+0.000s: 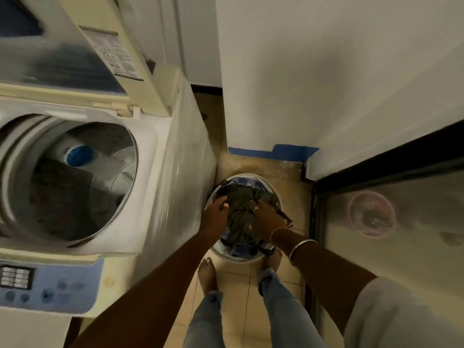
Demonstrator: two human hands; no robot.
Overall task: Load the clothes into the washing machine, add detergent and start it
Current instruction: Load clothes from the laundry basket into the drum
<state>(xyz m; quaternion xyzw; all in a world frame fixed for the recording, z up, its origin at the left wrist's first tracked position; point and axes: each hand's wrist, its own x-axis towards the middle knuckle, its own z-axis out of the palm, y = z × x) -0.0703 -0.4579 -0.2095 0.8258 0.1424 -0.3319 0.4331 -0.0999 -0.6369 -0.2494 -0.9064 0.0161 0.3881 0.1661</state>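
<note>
A white laundry basket (272,190) stands on the floor between the washing machine and the wall, full of clothes. On top lies a dark olive-green garment (241,209), with blue clothes under it. My left hand (216,213) rests on the garment's left side, fingers spread. My right hand (266,218), with a ring and bracelets, presses on its right side. Whether either hand has closed on the cloth is unclear. The top-loading washing machine (160,177) is at the left, lid (62,46) raised. Its drum (75,177) holds dark clothes around a blue centre cap.
The machine's blue control panel (50,285) with buttons is at the lower left. A white wall (326,71) rises behind the basket. A dark-framed glass panel (401,222) stands at the right. My bare feet and jeans are on the tiled floor (238,285) below the basket.
</note>
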